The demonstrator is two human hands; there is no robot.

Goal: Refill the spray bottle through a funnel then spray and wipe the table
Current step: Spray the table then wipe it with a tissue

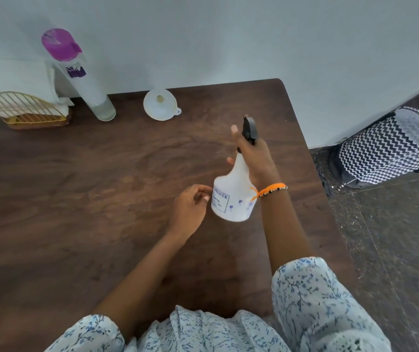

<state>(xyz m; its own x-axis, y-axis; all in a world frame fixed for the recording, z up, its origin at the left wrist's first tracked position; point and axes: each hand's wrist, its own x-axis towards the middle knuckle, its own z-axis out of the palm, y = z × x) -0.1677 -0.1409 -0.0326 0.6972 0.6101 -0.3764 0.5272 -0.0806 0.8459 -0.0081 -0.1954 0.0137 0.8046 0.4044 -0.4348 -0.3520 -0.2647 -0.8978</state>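
A white spray bottle (232,196) with a black trigger head is held above the dark wooden table (101,186), tilted with its nozzle pointing away from me. My right hand (254,158) grips its neck and trigger. Just left of the bottle's base, my left hand (189,207) hovers with fingers loosely curled, its fingertips at the bottle's side and holding nothing. A white funnel (161,104) lies on the table near the far edge. A tall clear water bottle (81,77) with a pink cap stands to the funnel's left.
A gold wire holder (29,110) with white cloth or napkins sits at the table's far left. The wall runs close behind the table. A black-and-white zigzag bag (391,146) rests on the dark floor past the table's right edge.
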